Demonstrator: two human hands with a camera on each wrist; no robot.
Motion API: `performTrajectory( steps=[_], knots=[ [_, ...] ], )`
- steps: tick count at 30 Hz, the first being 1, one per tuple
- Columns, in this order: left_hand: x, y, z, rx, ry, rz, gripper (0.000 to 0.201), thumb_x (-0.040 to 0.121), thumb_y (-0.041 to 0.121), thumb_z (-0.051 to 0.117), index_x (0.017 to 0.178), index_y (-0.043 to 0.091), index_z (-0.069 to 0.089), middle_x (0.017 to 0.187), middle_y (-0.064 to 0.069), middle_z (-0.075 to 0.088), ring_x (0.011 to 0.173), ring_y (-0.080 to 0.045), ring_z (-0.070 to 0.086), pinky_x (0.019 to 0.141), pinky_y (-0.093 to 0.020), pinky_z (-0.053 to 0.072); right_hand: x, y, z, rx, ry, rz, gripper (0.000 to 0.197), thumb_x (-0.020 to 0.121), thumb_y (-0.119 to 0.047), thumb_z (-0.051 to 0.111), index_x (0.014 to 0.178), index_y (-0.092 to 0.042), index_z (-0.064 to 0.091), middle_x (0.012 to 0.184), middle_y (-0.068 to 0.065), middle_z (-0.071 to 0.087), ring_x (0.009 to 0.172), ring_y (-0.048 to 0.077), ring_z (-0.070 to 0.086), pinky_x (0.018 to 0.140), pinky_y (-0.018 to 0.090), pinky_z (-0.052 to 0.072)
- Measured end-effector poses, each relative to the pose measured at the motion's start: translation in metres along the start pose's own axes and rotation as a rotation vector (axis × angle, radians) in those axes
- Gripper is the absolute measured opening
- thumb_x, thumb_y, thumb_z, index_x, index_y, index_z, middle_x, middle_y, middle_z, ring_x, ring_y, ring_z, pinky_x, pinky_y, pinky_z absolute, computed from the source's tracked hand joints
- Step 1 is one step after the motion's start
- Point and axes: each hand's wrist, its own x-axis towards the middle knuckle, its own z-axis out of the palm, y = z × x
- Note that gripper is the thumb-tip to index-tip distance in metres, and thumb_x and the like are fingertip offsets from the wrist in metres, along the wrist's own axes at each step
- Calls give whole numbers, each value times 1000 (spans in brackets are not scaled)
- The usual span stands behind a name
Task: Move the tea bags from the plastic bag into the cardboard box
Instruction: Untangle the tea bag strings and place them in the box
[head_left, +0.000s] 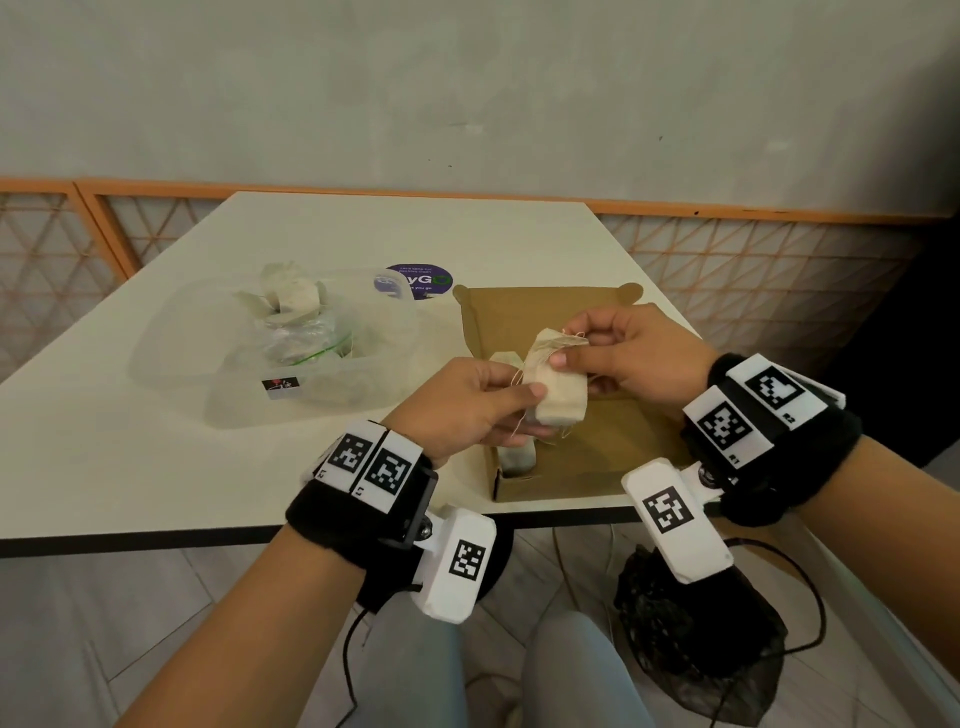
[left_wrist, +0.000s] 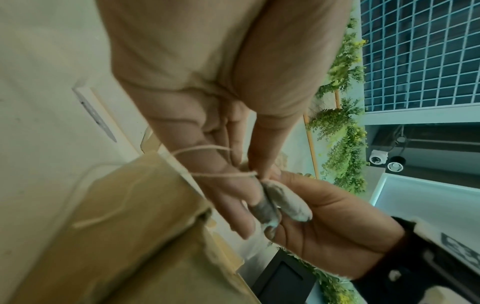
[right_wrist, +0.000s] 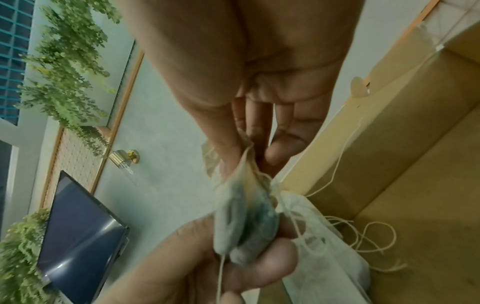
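Tea bag (head_left: 558, 397): soft, pillow-shaped pouch of pale cream filter paper, plump in the middle, crimped flat at its top edge, with thin off-white string trailing loose; held in the air above the open cardboard box (head_left: 613, 452), between both hands. Left hand (head_left: 462, 405): fingers curled, pinching the bag's lower end and its string. Right hand (head_left: 634, 358): thumb and fingertips pinching the crimped top edge; the two hands close together, joined only through the bag. Cardboard box: brown, matte, shallow and rectangular, lid flap folded back with rounded tabs; stands near the table's front edge and holds at least two more pale tea bags (head_left: 517, 457) with tangled string against its left wall. Plastic bag (head_left: 306, 338): clear, crinkled, glossy film with a green strip, further tea bags showing at its top; lies in a translucent plastic container (head_left: 171, 353) left of the box. Table (head_left: 130, 457): smooth, cream-white, with a round purple sticker (head_left: 418, 280) behind the box.
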Motion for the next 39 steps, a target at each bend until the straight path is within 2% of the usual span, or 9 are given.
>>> performTrajectory(
  steps=[3,5,9,12,16,21,28,34,39],
  knots=[
    [-3,-1,1,28,157,67,15,92,20,59,98,10,68,74,5,70,64,-2,66,58,-16,50,1,5,2,-11,-2,16,14,82,-4,64,82,-14,55,56,-10,66,54,2,59,51,17,50],
    [-2,-7,-2,7,340,118,7,91,19,61,89,19,68,80,6,68,69,-2,63,64,-18,49,0,10,1,-26,-38,51,13,83,-4,63,83,-14,54,58,-11,67,55,0,62,51,17,51],
    [-3,-22,-5,-207,488,18,15,90,11,60,103,18,63,90,3,61,79,-9,56,73,-26,47,-1,18,3,-68,-183,179,11,85,-5,61,86,-14,55,66,-8,67,60,3,63,56,18,52],
    [-5,-29,-1,-290,457,-50,27,88,2,60,112,14,57,84,-1,57,67,-12,51,64,-26,43,1,24,12,-139,-237,219,12,84,-6,63,85,-15,55,62,-7,64,54,6,58,50,18,46],
    [-5,-36,4,-307,456,-66,26,85,0,63,104,16,58,78,-3,54,60,-12,50,61,-26,43,10,29,27,-127,-180,212,17,84,-2,63,79,-16,54,51,-10,62,40,-2,52,38,10,37],
    [-12,-37,-1,-278,434,-109,20,87,1,62,101,14,56,75,-5,55,57,-13,52,60,-29,47,14,36,33,-188,-200,217,14,81,-10,68,85,-17,58,82,9,58,61,12,50,44,13,38],
    [-24,-20,-4,-146,341,-25,10,87,-3,61,80,3,62,60,-5,60,47,-7,56,53,-17,52,9,35,21,-134,-115,180,18,81,-3,66,86,-18,56,83,0,62,67,7,54,48,11,45],
    [-12,17,17,-201,200,47,9,87,-4,60,83,3,60,72,-9,64,56,-5,65,62,-17,56,5,24,-3,-152,-58,130,18,82,-1,63,80,-16,56,62,-6,60,46,-3,54,49,12,45],
    [-7,30,30,30,-8,-13,18,87,-5,59,100,8,63,98,-6,70,82,-9,66,73,-17,54,2,23,-19,-193,6,105,20,84,5,59,78,-14,56,59,1,53,41,0,49,43,11,44]
  ],
)
